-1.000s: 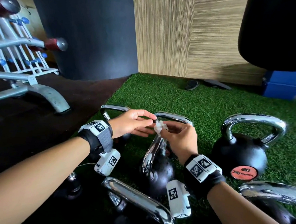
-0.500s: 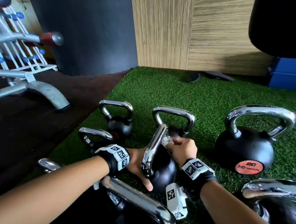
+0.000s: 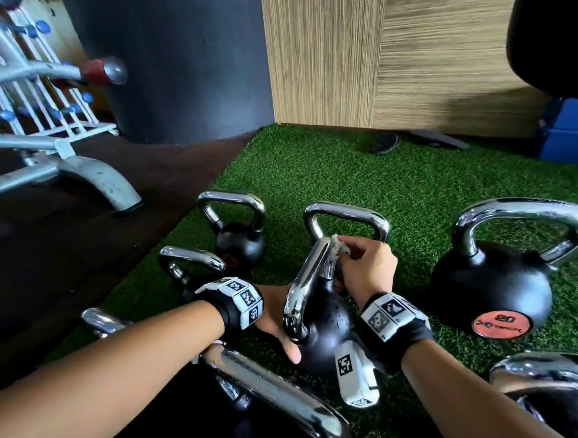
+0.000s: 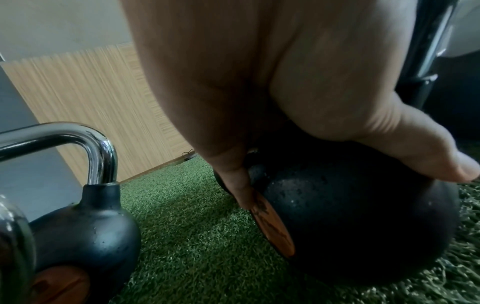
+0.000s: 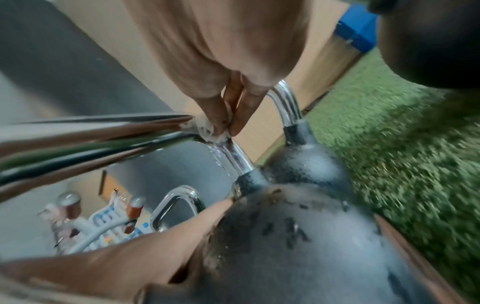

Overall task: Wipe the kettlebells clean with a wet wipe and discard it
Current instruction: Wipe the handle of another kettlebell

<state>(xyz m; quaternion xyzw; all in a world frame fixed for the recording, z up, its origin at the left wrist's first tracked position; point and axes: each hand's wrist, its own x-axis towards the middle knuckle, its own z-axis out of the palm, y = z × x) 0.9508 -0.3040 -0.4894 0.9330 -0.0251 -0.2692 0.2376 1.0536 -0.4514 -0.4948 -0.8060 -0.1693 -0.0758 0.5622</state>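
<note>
Several black kettlebells with chrome handles stand on green turf. The middle kettlebell is between my hands. My left hand rests on its black body, thumb and fingers spread around the ball. My right hand pinches a small crumpled white wet wipe and presses it against the top corner of that kettlebell's chrome handle. In the right wrist view the wet wipe sits between my fingertips and the handle bend.
A large kettlebell marked 20 stands at right, a small one behind left, another handle close in front. A metal rack stands at left on dark floor. A blue box is far right by the wooden wall.
Both hands came down from holding the wipe in the air. My left hand dropped onto the kettlebell's body and my right hand brought the wipe onto its handle.
</note>
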